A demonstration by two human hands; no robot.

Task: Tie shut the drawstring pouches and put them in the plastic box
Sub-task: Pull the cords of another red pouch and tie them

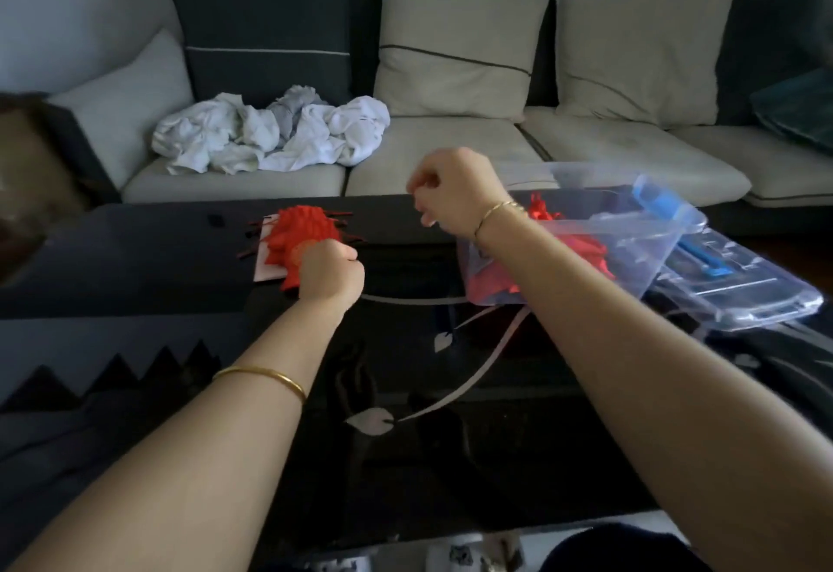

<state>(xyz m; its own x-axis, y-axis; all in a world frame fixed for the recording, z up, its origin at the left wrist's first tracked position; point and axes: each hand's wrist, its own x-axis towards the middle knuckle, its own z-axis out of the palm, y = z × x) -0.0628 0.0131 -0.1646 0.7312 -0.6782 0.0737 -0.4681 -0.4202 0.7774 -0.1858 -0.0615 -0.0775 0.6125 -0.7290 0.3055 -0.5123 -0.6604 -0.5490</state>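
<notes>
My two forearms reach out over the glossy black surface, a gold bangle on the left one and a thin gold bracelet at the right wrist. My left hand is balled into a fist, its fingers curled tight on the near edge of the pile of red pouches, which lies on a pale pink sheet left of centre, dark cords poking out round it. My right hand is raised above the surface, fingers curled inward; whether they pinch a cord I cannot tell. Just right of that wrist stands the clear plastic box, tipped toward me, with more red pouches inside. Its lid with blue clips lies beside it. Beyond is a sofa with crumpled white cloth on the seat.
</notes>
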